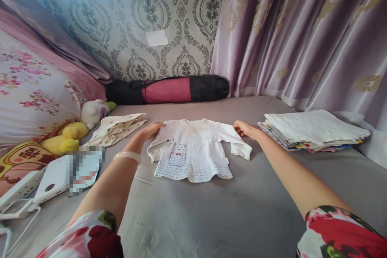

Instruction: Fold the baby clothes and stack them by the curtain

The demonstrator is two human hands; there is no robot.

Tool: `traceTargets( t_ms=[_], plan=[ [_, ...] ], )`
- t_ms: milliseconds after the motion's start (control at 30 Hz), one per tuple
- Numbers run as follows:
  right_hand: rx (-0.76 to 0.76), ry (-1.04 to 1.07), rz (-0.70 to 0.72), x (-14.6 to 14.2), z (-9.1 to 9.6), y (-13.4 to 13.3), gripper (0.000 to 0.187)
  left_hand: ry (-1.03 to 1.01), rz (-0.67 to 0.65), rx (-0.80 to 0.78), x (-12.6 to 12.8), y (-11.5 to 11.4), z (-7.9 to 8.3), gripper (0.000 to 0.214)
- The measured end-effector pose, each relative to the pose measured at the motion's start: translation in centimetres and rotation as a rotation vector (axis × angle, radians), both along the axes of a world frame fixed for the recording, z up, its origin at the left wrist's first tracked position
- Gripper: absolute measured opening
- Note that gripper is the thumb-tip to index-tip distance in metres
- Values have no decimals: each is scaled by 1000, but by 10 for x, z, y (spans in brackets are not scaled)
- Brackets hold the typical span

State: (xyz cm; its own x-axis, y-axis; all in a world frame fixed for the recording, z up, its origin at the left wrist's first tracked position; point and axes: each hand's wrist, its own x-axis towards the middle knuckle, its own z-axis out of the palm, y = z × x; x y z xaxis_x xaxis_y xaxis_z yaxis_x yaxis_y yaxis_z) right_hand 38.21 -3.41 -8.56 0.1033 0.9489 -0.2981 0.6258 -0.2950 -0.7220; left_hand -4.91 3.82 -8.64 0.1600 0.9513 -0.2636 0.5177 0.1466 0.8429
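Note:
A small white baby shirt [193,147] lies spread out flat on the grey bed sheet [211,217], with a bear print on its front and a band of lettering along the hem. My left hand [153,130] is closed at the top of the sleeve on the left, its fingertips on the cloth. At the opposite sleeve, my right hand [245,129] has its fingers curled onto the upper edge. Both sleeves bend down and outward. A pale bangle [128,156] circles my left wrist.
Folded clothes [314,129] are stacked at the right, and a crumpled patterned garment [117,129] lies at the left. Beyond the shirt is a black and red rolled bag [167,89]. Plush toys [71,135], a white device [53,179] and a power strip [22,189] line the left side.

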Motion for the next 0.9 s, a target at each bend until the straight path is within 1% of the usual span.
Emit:
traceTargets(
  t_ms=[100,167,300,367,433,500,567,633,700,767,833,900],
  plan=[
    [-30,205,40,11,-1,-6,14,-164,-83,-52,-16,-6,-3,23],
    [-22,319,15,15,-2,-7,6,-190,-75,-23,-22,-9,-4,21],
    [26,464,-82,14,-6,0,17,-243,-84,-1,-17,-7,3,25],
    [69,461,-110,12,-9,5,25,-247,-79,9,-9,-4,9,21],
    [126,381,-109,11,-11,9,28,-223,-52,14,0,-3,13,15],
    [171,253,-74,14,-11,10,25,-181,-14,17,5,-4,14,12],
    [167,134,-20,22,-8,9,22,-143,14,23,5,-6,15,12],
    [121,63,31,32,-1,8,21,-81,33,72,1,-8,18,17],
    [87,27,105,40,8,7,17,71,14,176,-4,-6,24,23],
    [102,-84,173,40,17,8,16,309,-50,316,-6,-3,31,23],
    [176,-316,204,32,24,8,17,549,-126,431,-2,0,35,21],
    [281,-575,214,19,28,8,16,734,-155,490,3,0,35,20]
  ],
)
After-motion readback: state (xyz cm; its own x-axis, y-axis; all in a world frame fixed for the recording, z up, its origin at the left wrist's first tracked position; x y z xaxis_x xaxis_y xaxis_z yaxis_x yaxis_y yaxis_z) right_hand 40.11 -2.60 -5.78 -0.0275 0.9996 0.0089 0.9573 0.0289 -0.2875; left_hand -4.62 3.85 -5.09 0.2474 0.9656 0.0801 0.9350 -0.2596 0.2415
